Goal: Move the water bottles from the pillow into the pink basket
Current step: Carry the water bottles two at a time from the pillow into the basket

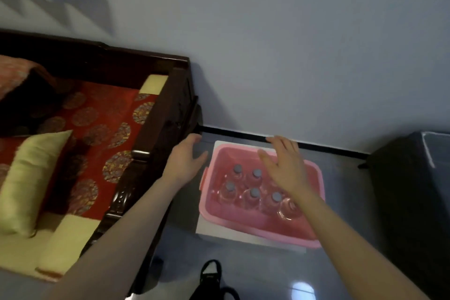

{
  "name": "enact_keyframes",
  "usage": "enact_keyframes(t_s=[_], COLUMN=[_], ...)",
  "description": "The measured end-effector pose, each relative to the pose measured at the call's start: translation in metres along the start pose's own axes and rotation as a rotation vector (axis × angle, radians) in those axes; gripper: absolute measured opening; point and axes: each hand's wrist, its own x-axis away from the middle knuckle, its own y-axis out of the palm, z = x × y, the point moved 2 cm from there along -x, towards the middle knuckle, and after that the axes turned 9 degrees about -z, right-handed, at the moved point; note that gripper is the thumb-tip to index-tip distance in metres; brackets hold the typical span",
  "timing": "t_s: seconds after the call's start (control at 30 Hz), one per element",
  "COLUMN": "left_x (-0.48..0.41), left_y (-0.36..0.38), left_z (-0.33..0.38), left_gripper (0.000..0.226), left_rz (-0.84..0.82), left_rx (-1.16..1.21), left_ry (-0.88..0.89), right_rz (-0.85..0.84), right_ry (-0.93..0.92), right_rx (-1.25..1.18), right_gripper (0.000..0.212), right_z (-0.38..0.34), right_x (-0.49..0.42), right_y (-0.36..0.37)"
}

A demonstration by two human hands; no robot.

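Taking the pink basket (263,226) as the landmark: far to its left, a yellow-green pillow (31,178) lies on the red patterned cushion (97,124) of a dark wooden bench (155,129); nothing rests on the pillow. Just left of the basket, beside the bench's armrest, the left hand (185,161) hangs empty with fingers loosely spread. Inside the basket stand the water bottles (253,192), clear with grey caps, five upright and one more at the right whose pose I cannot tell. Above the basket's right half, the right hand (285,168) hovers flat, fingers spread, gripping nothing. The basket sits on a white board (207,226) on the floor. Right of the basket stands a dark case (409,190).
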Motion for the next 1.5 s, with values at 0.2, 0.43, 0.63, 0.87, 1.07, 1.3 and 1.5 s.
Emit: enact_keyframes(t_s=[0.2,0.43,0.63,0.87,1.07,1.3,1.5], left_x=[0.075,0.236,0.389,0.536,0.599,0.621,0.621], left_y=[-0.099,-0.221,-0.282,-0.331,-0.395,-0.461,-0.517], left_z=[-0.016,-0.089,-0.155,-0.237,-0.286,-0.337,-0.405], left_gripper=[0.041,0.039,0.041,0.048,0.051,0.053,0.053], left_rz=[0.333,0.652,0.842,0.957,1.014,1.051,1.028], left_rx=[-0.026,-0.107,-0.092,0.128,0.11,0.087,0.106], left_ry=[-0.055,-0.295,-0.579,-0.739,-0.724,-0.685,-0.691], right_rz=[0.013,-0.222,-0.343,-0.473,-0.472,-0.476,-0.567], right_ry=[-0.275,-0.614,-0.832,-0.959,-0.96,-0.965,-0.907], right_rx=[0.007,-0.042,-0.065,-0.071,-0.061,-0.086,-0.193], right_gripper=[0.047,0.055,0.056,0.059,0.063,0.061,0.06], right_z=[-0.109,-0.282,-0.412,-0.542,-0.636,-0.721,-0.789], right_x=[-0.007,0.011,0.066,0.142,0.175,0.183,0.164], right_y=[-0.005,0.051,0.125,0.216,0.266,0.313,0.367])
